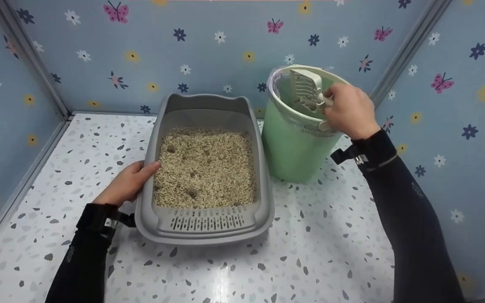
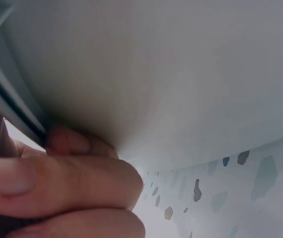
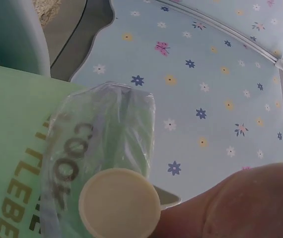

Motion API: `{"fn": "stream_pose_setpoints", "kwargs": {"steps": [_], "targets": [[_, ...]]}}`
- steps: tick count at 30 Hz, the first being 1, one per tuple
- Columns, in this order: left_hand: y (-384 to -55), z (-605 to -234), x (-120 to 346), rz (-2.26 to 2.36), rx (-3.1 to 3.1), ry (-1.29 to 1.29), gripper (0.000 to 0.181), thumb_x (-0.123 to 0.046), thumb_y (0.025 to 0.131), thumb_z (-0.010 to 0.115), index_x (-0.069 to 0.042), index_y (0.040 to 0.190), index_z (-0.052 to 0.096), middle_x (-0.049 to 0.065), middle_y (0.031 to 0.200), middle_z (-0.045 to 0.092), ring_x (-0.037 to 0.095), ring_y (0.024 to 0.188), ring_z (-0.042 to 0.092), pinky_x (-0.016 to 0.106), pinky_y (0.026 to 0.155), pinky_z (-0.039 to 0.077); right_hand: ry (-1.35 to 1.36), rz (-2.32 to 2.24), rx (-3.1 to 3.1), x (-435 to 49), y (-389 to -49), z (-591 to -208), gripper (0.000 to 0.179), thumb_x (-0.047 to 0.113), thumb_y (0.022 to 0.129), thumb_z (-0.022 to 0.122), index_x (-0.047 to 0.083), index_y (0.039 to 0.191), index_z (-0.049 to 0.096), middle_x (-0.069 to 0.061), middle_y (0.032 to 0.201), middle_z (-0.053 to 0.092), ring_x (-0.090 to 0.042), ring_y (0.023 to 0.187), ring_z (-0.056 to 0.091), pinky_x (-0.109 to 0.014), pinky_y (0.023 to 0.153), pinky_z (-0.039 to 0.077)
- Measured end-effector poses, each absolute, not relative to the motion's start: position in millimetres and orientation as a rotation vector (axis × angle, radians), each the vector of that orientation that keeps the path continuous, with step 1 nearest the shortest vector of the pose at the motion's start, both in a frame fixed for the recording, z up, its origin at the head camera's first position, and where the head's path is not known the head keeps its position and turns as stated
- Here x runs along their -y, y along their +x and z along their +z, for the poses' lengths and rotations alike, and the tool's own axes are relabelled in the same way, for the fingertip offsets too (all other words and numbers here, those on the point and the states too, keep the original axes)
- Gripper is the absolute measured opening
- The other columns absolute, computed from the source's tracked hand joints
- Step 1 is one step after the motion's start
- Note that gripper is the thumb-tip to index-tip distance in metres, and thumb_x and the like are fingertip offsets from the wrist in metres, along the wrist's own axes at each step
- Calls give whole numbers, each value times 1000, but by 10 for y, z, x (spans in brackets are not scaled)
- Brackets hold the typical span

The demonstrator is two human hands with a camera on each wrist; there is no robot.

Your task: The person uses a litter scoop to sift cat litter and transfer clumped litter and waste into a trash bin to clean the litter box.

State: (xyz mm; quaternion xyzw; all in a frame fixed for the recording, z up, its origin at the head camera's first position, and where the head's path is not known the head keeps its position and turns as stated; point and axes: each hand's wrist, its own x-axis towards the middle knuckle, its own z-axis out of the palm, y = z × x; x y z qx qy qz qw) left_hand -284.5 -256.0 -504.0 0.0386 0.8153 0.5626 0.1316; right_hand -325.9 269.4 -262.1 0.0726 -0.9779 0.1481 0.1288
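Observation:
A grey litter box (image 1: pixel 205 240) filled with pale, grainy litter (image 1: pixel 209 168) rests on the speckled surface, with several darker clumps and dents in the litter. My left hand (image 1: pixel 126 183) grips its left rim, thumb over the top and fingers (image 2: pixel 67 183) curled beneath in the left wrist view. At the right, my right hand (image 1: pixel 350 109) holds a cream litter scoop (image 1: pixel 307 86) by its handle. The slotted scoop is tilted within the mouth of a green bin (image 1: pixel 293 147). Greyish clumps show at its lower end.
A clear plastic liner (image 3: pixel 106 114) folds over the bin's rim. Beside my right hand, a round cream knob (image 1: pixel 323 125) sits on the bin's outside. Flower-and-butterfly panels (image 1: pixel 209 54) stand behind and on both sides. The white speckled surface (image 1: pixel 310 252) extends in front.

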Motion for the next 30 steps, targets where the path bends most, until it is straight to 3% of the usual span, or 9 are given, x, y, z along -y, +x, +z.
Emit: {"fn": "stream_pose_setpoints", "kwargs": {"steps": [4, 7, 11, 20, 25, 30], "targets": [[-2852, -5043, 2567, 1627, -2367, 108, 86, -71, 110, 53, 2, 153, 46, -3, 75, 48, 7, 49, 36, 26, 45, 36, 260, 372, 2803, -2672, -3240, -2658, 48, -7, 84, 58, -3, 129, 74, -26, 124, 74, -48, 108, 67, -71, 92, 54], [-2848, -5032, 2569, 1624, -2368, 107, 85, -72, 110, 53, 3, 150, 47, -3, 74, 46, 7, 49, 36, 27, 45, 35, 285, 358, 2787, -2656, -3220, -2667, 50, -8, 82, 58, -2, 129, 74, -26, 122, 73, -46, 106, 66, -70, 90, 54], [-2840, -5022, 2566, 1633, -2362, 111, 84, -73, 110, 53, 3, 145, 48, -3, 73, 44, 7, 49, 35, 27, 46, 35, 277, 368, 2794, -2638, -3198, -2658, 49, -8, 85, 59, -2, 131, 73, -26, 124, 70, -46, 109, 64, -70, 93, 53], [-2834, -5039, 2549, 1667, -2346, 132, 79, -69, 111, 54, 5, 138, 49, -3, 72, 44, 7, 49, 35, 27, 46, 34, 233, 431, 2706, -2559, -3071, -2622, 28, 8, 107, 68, -7, 131, 66, -26, 128, 67, -47, 112, 65, -67, 98, 54], [-2837, -5053, 2553, 1685, -2332, 134, 77, -68, 111, 54, 4, 137, 50, -2, 74, 47, 8, 49, 35, 27, 46, 34, 330, 504, 2614, -2391, -2863, -2572, 26, 10, 109, 69, -7, 128, 67, -23, 119, 65, -39, 104, 61, -58, 92, 54], [-2835, -5057, 2555, 1669, -2351, 125, 78, -69, 111, 53, 4, 139, 50, -1, 77, 49, 8, 50, 36, 27, 46, 36, 477, 569, 2669, -2140, -2680, -2579, 27, 11, 104, 79, -4, 126, 71, -19, 117, 69, -34, 104, 63, -52, 93, 55]]}}
